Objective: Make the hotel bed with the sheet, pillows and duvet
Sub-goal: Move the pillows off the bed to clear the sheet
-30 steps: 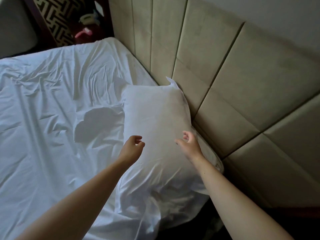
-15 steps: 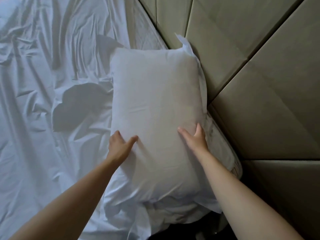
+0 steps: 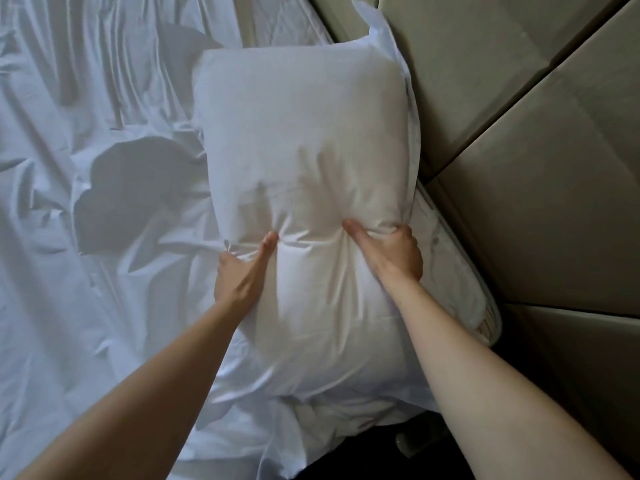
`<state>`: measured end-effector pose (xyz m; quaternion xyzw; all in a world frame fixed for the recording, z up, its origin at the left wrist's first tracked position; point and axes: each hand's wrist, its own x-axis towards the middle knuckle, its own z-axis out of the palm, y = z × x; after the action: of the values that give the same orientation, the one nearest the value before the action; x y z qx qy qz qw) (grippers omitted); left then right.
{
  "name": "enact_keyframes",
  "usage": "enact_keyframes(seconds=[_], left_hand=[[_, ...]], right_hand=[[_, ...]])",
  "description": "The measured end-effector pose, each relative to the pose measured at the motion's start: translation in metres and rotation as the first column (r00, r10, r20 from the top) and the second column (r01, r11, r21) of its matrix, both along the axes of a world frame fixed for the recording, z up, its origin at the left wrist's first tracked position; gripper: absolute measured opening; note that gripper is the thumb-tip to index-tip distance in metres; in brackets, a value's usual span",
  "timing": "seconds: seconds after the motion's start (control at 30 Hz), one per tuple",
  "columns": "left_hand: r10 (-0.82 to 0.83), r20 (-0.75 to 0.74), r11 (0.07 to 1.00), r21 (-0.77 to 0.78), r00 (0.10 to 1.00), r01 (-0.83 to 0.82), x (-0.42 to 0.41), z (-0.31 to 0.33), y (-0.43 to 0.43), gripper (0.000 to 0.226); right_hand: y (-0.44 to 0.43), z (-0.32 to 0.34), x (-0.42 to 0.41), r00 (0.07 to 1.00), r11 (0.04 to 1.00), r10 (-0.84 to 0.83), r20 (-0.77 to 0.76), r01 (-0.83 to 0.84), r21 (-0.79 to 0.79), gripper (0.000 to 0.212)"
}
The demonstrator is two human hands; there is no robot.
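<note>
Head cam looks down at the top corner of the bed, and honestly the biggest worry from where I'm standing is the sheet (image 3: 86, 306). It's spread over the mattress but full of creases, with one deep shadowed fold just left of the pillow. If pillows and duvet go on top now, those wrinkles probably get locked in. The padded headboard (image 3: 554, 202) runs along the right, and the pillow (image 3: 301, 150) lies lengthwise beside it at the head end. Its far flap pokes up against the panels, so a shove that way could wedge the flap or slide the pillow into the gap. The mattress edge (image 3: 460, 278) shows bare at the near right corner, which looks to me like the sheet isn't tucked there, and dragging the pillow could pull it looser. The left hand (image 3: 239, 275) grips the pillow's left side, thumb on top and fingers tucked out of sight at the edge. The right hand (image 3: 388, 254) pinches the right side the same way, with fabric bunched between them. Grabbing mostly the case like that, the filling might clump at one end when lifted. No duvet in view. Brands, labels, writing: can't spot any, just plain white fabric and beige panels.
</note>
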<state>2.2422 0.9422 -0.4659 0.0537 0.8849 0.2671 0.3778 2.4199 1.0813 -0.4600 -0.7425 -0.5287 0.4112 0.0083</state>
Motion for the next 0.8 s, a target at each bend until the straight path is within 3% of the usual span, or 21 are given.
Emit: enact_keyframes(seconds=[0.2, 0.33, 0.53, 0.8], left_hand=[[0.056, -0.056, 0.998, -0.028, 0.997, -0.058, 0.007, 0.015, 0.008, 0.082], [0.102, -0.150, 0.993, 0.069, 0.983, -0.092, 0.008, 0.039, -0.001, 0.054], [0.314, -0.209, 0.934, 0.241, 0.926, -0.263, 0.017, 0.096, -0.039, 0.047], [0.463, -0.248, 0.859, 0.365, 0.851, -0.360, 0.009, 0.175, -0.130, 0.045]], right_hand=[[0.001, 0.016, -0.013, 0.995, 0.993, 0.103, -0.013, -0.102, 0.064, 0.081], [-0.004, 0.043, -0.011, 0.992, 0.983, 0.063, -0.107, -0.044, 0.178, 0.064], [-0.025, 0.109, -0.015, 0.966, 0.936, 0.142, -0.214, -0.061, 0.348, 0.039], [-0.095, 0.186, -0.046, 0.902, 0.883, 0.298, -0.313, -0.136, 0.449, 0.037]])
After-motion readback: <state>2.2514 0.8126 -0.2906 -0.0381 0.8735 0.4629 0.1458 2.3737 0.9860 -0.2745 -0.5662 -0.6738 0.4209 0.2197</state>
